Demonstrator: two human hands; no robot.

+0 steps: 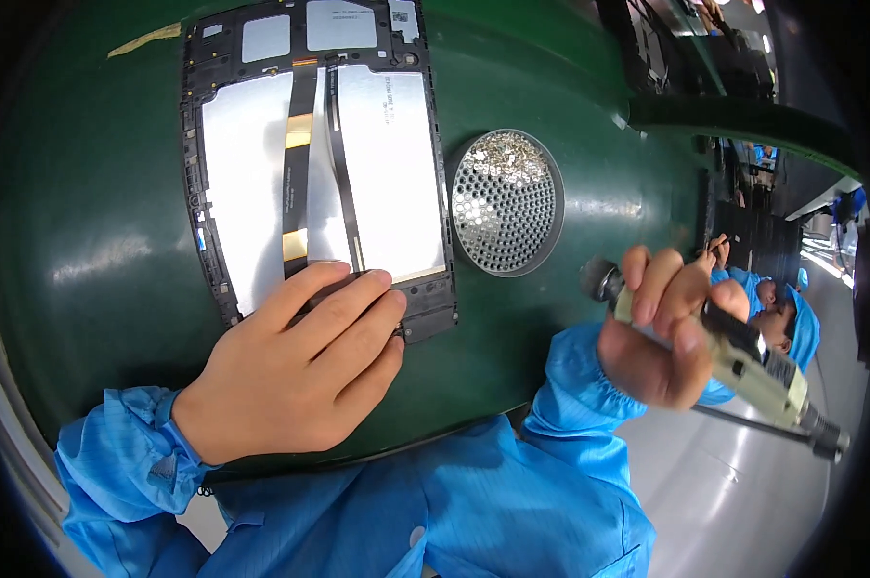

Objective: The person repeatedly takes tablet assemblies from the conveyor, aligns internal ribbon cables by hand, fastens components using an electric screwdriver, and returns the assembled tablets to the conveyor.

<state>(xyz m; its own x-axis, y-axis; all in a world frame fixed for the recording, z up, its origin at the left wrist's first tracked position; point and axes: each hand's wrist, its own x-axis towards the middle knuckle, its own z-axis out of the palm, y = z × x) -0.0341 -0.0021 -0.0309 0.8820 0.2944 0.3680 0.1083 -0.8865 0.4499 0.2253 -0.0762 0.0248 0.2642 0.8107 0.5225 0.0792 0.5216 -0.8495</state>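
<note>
A tablet-like frame [396,173] with silver panels and a black border lies on the green mat. Down its middle run a black and gold ribbon cable [300,173] and a thin black cable [339,154]. My left hand [300,371] rests flat on the frame's near end, fingers stretched over the cable ends, which it hides. Above the table's near right side, my right hand [661,328] is wrapped round a pale electric screwdriver [757,371]. The tool is tilted, its dark collar end toward the table; its tip is blurred.
Right of the frame sits a round metal dish [507,231] with a perforated plate and a heap of small screws [504,157]. A yellowish strip [144,40] lies at the far left. Co-workers in blue [791,323] are at the right, beside a dark green curved bar [743,120].
</note>
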